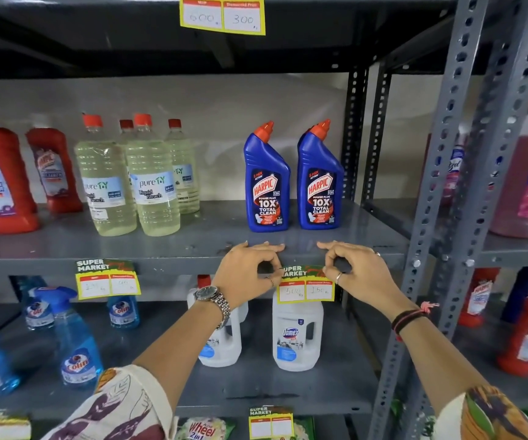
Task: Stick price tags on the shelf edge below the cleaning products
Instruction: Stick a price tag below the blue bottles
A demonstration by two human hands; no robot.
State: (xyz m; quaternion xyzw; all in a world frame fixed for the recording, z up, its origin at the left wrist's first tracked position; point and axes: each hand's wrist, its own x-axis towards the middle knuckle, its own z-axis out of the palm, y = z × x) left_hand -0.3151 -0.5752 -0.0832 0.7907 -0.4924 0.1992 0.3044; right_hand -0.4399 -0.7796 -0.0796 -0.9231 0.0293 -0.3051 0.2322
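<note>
A price tag (306, 284) is pinched against the shelf edge (173, 265) below two blue Harpic bottles (292, 182).

Grey slotted-steel racking is seen against a pale wall; the middle shelf is stocked with liquid bleach bottles (135, 176) and red Harpic cleaners (2, 182), the lower one with Domex jugs (297, 335) and Colin sprays (75, 341). The tag is yellow-bordered, headed "Super Market", with two white handwritten price boxes. Its top left corner is nipped by the left hand (246, 270), its top right by the right hand (359, 271), each grip pressed together, thumb to forefinger. A second tag (107, 280) is stuck further left; bare edge is left between the two tags, and the upright post (440, 198) stands just right.
</note>
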